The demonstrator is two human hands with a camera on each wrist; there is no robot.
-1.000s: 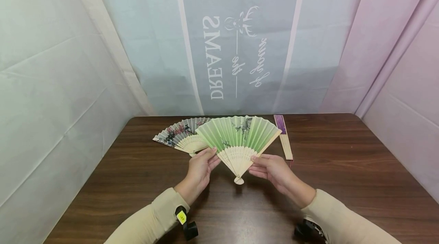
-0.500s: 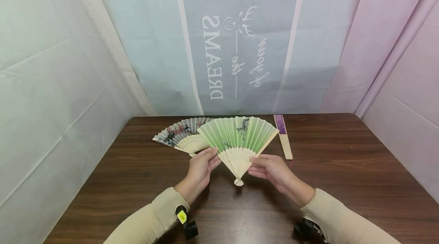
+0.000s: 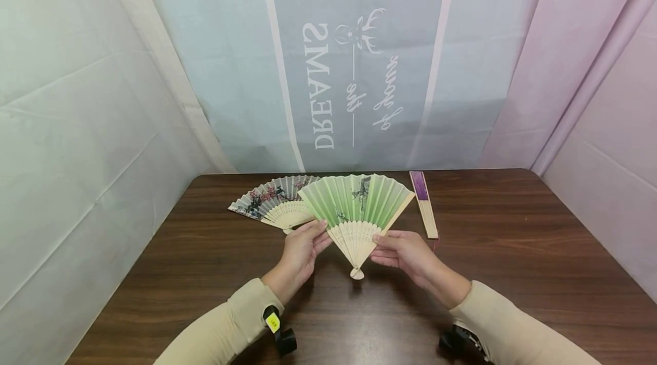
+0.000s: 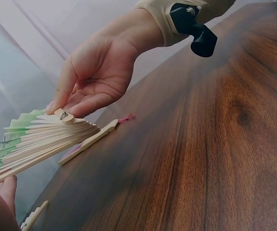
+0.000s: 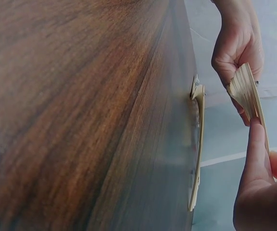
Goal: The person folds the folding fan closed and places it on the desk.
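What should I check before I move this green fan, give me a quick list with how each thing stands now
1. Left hand on the green fan: ok, it pinches the left edge.
2. Right hand on the green fan: ok, it pinches the right side.
3. Green fan spread: ok, pleats fanned out.
4. Floral fan fully visible from the head camera: not ok, the green fan covers part of it.
5. Purple fan folded: ok, it lies on the table, right of the green fan.
6. Back of the green fan's fabric undamaged: cannot tell.
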